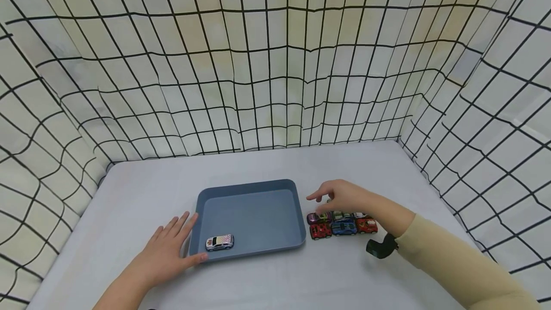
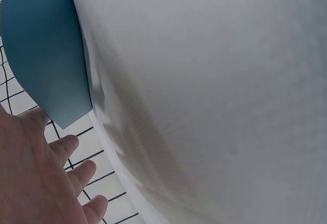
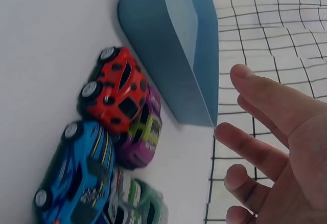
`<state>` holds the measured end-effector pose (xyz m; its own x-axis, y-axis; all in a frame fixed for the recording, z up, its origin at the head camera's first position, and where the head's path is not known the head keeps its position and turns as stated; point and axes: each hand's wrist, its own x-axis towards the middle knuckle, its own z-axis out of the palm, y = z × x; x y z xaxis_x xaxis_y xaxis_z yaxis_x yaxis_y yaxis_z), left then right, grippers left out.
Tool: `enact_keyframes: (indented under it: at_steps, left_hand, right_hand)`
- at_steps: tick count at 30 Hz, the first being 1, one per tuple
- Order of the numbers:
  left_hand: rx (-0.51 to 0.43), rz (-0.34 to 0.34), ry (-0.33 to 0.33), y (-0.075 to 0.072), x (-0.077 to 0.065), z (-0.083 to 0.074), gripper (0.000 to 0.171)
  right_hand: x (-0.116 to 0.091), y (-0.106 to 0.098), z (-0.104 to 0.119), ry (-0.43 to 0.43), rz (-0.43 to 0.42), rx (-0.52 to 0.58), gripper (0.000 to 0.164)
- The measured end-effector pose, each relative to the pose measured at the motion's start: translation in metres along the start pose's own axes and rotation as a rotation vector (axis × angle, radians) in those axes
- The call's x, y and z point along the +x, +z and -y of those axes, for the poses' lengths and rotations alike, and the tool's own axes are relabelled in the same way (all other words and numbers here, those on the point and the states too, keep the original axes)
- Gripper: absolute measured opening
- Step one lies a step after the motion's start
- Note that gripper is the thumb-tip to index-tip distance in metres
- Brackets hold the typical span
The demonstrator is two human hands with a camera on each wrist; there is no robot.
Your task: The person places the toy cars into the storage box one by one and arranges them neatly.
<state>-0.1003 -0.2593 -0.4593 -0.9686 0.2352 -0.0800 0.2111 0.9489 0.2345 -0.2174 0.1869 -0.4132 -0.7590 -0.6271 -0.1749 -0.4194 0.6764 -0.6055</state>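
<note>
A blue-grey tray [image 1: 258,214] lies on the white table, and a white toy car [image 1: 219,242] with a patterned body stands in its near left corner. My left hand [image 1: 165,252] rests at the tray's left end, fingers spread, thumb by the near rim. Beyond the tray's right side, my right hand [image 1: 342,197] hovers over a group of toy cars with its fingers loosely bent and nothing in them. A red black-spotted car [image 3: 117,88], a purple and lime car [image 3: 143,132] and a blue striped car [image 3: 79,175] show in the right wrist view.
Another red car [image 1: 367,225] sits at the right of the group, and a green car [image 1: 342,215] is partly under my right hand. A black wrist device [image 1: 382,247] hangs below my right wrist. Black-gridded white walls [image 1: 267,85] enclose the table [image 1: 344,271].
</note>
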Motion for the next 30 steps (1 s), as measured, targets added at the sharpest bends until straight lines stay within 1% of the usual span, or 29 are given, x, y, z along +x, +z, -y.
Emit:
enact_keyframes:
  at_steps: [5, 10, 17, 23, 26, 30]
  left_hand:
    - [0.005, 0.005, -0.006, 0.0, 0.001, 0.0, 0.112]
    - [0.006, 0.006, -0.009, -0.002, 0.001, 0.0, 0.112]
    - [0.004, 0.005, -0.011, -0.004, 0.001, -0.002, 0.111]
    - [-0.002, 0.005, -0.014, -0.004, 0.001, -0.002, 0.111]
    - [-0.002, 0.007, -0.015, -0.003, 0.001, -0.002, 0.112]
    - [-0.001, 0.011, -0.015, -0.002, 0.001, -0.002, 0.112]
  right_hand:
    - [-0.008, -0.006, -0.008, 0.01, 0.009, -0.001, 0.038]
    - [-0.009, -0.009, -0.01, 0.016, 0.025, -0.017, 0.038]
    - [-0.002, -0.005, -0.02, 0.031, 0.089, -0.042, 0.033]
    - [0.008, 0.003, -0.029, 0.048, 0.116, -0.109, 0.032]
    - [0.011, 0.006, -0.029, 0.049, 0.129, -0.133, 0.032]
    - [0.012, 0.009, -0.022, 0.08, 0.138, -0.151, 0.031]
